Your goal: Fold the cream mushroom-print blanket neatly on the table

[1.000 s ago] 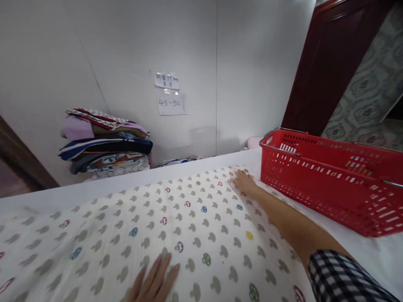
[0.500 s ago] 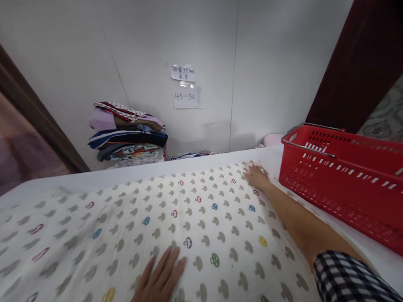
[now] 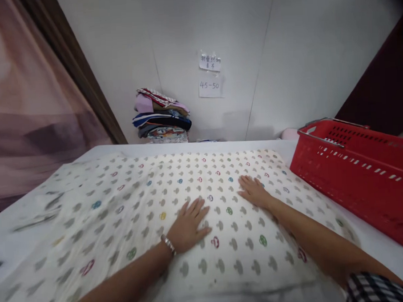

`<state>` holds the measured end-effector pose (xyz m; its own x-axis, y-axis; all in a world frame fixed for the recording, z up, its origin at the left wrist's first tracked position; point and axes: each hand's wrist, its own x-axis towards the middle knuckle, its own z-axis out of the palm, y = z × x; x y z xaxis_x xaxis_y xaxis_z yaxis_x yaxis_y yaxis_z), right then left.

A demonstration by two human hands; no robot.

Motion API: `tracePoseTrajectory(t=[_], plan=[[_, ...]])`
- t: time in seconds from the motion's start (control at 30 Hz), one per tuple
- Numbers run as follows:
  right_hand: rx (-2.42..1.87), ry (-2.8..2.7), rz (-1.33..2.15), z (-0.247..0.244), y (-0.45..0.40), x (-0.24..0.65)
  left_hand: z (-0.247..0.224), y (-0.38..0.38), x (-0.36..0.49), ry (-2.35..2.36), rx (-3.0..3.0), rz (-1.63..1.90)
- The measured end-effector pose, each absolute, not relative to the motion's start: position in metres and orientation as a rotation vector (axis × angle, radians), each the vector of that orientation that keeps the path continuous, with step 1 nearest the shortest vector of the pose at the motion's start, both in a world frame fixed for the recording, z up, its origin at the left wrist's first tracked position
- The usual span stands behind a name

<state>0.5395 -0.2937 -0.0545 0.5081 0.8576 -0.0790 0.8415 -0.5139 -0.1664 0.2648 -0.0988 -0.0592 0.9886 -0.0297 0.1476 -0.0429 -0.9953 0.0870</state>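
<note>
A white cloth printed with grey and coloured mushrooms [image 3: 175,167] lies spread over the white table, with some wrinkles on its left side. My left hand [image 3: 188,225] rests flat near the middle of the cloth, fingers spread, a bracelet at the wrist. Farther forward and to the right, my right hand [image 3: 255,191] also lies flat on the fabric with its fingers apart. Neither hand grips anything. The cloth's near edge shows at the bottom of the view.
A red plastic basket [image 3: 350,184] with metal handles stands on the table's right side. Behind the table rises a stack of folded fabrics [image 3: 163,119]. Two paper notes [image 3: 210,84] are taped to the wall. A pinkish curtain [image 3: 36,122] hangs at the left.
My right hand has come back from the cloth's far right edge toward the middle. My left hand has moved forward and right over the cloth. The view has turned left.
</note>
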Motion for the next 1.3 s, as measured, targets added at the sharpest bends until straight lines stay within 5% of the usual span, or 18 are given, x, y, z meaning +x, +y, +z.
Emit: tracePoseTrajectory(t=[0.23,0.8,1.3], plan=[[-2.707,-1.446,0.13,-0.043,-0.305,0.5,-0.039,-0.1,0.275,0.142,2.859,-0.058],[-2.021,-1.511,0.197,-0.035,-0.408,0.383,-0.038,-0.155,0.173,-0.231,2.725,0.413],[-2.144,-1.675,0.019,-0.031,-0.449,0.367,-0.039,-0.178,0.178,-0.258,2.805,0.468]])
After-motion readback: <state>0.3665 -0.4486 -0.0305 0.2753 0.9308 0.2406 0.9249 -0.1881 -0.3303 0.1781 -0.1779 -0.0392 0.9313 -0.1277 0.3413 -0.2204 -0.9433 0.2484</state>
